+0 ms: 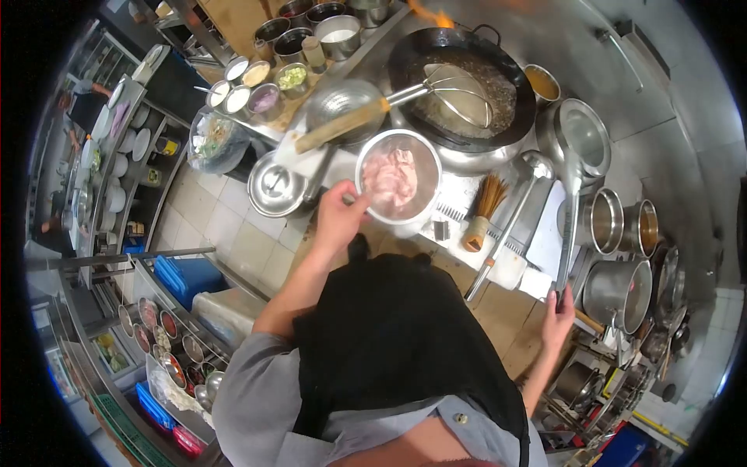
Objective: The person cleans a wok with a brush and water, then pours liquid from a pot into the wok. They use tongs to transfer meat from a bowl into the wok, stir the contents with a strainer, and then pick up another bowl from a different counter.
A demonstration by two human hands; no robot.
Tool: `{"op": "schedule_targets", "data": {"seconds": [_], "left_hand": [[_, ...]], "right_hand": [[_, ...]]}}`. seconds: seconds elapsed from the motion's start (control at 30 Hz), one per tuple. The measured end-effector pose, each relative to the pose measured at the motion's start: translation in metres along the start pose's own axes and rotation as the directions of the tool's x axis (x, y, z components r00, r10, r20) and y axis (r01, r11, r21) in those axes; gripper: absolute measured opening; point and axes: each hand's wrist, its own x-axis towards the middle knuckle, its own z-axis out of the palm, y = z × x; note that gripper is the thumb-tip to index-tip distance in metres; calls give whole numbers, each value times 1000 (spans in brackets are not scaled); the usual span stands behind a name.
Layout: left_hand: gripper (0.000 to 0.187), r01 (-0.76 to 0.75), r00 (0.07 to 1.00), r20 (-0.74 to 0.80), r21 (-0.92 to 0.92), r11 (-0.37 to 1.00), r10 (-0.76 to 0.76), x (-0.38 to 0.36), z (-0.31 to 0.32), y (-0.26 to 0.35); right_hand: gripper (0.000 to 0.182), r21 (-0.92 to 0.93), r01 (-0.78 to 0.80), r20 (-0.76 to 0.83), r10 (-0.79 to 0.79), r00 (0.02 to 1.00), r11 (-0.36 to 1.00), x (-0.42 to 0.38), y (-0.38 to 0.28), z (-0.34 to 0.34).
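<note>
My left hand (342, 212) grips the near-left rim of a metal bowl (426, 210) holding pale pink raw meat (391, 177). On the right, my right hand (557, 317) has its fingers closed round the lower handle of a long metal utensil (570, 226), whose upper end reaches a round strainer (587, 138). Behind the bowl, a black wok (510, 74) with bubbling dark oil sits on the stove. A wire skimmer (459, 97) with a wooden handle (342, 124) lies across the wok, its handle pointing left.
Flames (432, 14) rise behind the wok. A ladle (537, 165) and a bamboo brush (488, 206) lie right of the bowl. Seasoning containers (292, 78) stand at the upper left, a lidded pot (276, 187) below them. Pots (618, 292) stand at right. Far left, people's arms (101, 89) show.
</note>
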Motion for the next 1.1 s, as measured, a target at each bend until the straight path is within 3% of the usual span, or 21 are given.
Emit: {"op": "schedule_targets", "data": {"seconds": [0.03, 0.1, 0.13, 0.3, 0.4, 0.5, 0.6, 0.7, 0.8, 0.93, 1.0, 1.1], "left_hand": [[20, -39, 999, 7, 34, 999, 39, 3, -3, 2], [22, -118, 993, 42, 102, 988, 115, 8, -7, 5], [22, -173, 984, 57, 128, 977, 166, 11, -8, 4], [22, -387, 921, 163, 274, 880, 354, 18, -16, 17], [23, -411, 909, 186, 238, 880, 374, 17, -17, 20], [25, -431, 902, 154, 269, 862, 403, 24, -22, 4], [24, -79, 992, 108, 105, 991, 68, 34, -25, -12], [23, -28, 997, 73, -20, 999, 30, 45, -26, -24], [21, -1, 1000, 19, -15, 1000, 1, 50, -28, -28], [19, -37, 999, 20, -140, 989, 40, 47, -31, -21], [20, -35, 999, 5, -180, 983, 37, 42, -32, -20], [20, -39, 999, -13, -228, 973, 37, 29, -34, -13]], "right_hand": [[49, -66, 59, 93, -53, 994, 996, 0, -2, -6], [52, -166, 195, 252, -150, 956, 966, 11, -93, -7], [53, -398, 244, 328, -111, 938, 885, 14, -133, -4], [52, -547, 464, 427, -245, 870, 697, 28, -187, 25], [48, -565, 587, 497, -329, 803, 579, 42, -201, 35], [40, -595, 587, 496, -325, 806, 549, 50, -215, 35], [37, -599, 576, 464, -346, 816, 556, 57, -229, 33], [37, -603, 557, 399, -389, 830, 571, 74, -234, 22], [41, -598, 521, 295, -438, 849, 609, 99, -246, 9], [48, -744, 336, 202, -286, 937, 578, 156, -256, 17], [51, -819, 269, 187, -208, 960, 506, 192, -252, 38], [52, -832, 172, 177, -42, 983, 528, 236, -246, 88]]}}
